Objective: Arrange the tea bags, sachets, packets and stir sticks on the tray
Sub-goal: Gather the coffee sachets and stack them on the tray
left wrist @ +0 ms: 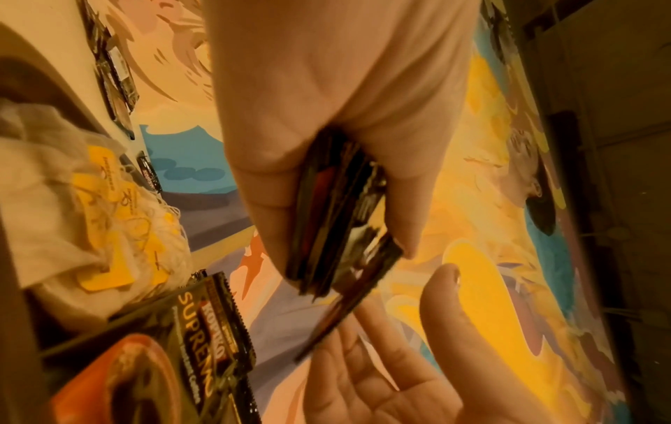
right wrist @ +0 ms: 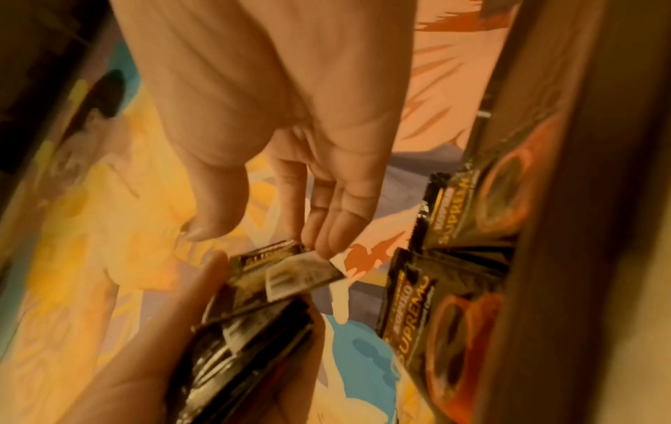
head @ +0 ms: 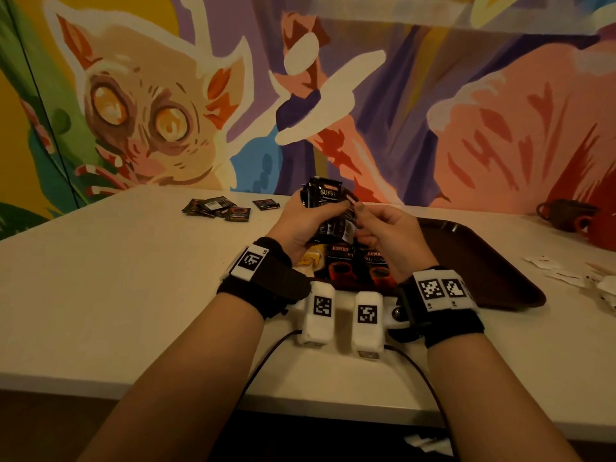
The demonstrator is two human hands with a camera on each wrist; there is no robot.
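Black wrist straps with white square-coded tags sit nearest you, one on each forearm, above the pale tabletop (head: pixel 100 295). Just past them, two black coffee sachets printed with orange cups (head: pixel 358 265) lie side by side on the near part of the dark brown plastic tray (head: pixel 483 261), and a heap of white tea bags with yellow tags (left wrist: pixel 90 200) rests on the tray beside them. Your left hand (head: pixel 301 225) grips a thick stack of black sachets (head: pixel 328 208) on edge above the tray — fingers and thumb curled round it. Your right hand (head: pixel 386 228) is held close against the stack; its fingertips (right wrist: pixel 323 243) touch the corner of the outermost sachet, with the thumb lifted clear of it. Farther back, a loose scatter of small black packets (head: pixel 216 208) lies on the tabletop near the painted mural wall, well apart from the tray. Off to your right — white paper scraps (head: pixel 566 271) and red cups (head: pixel 596 228).
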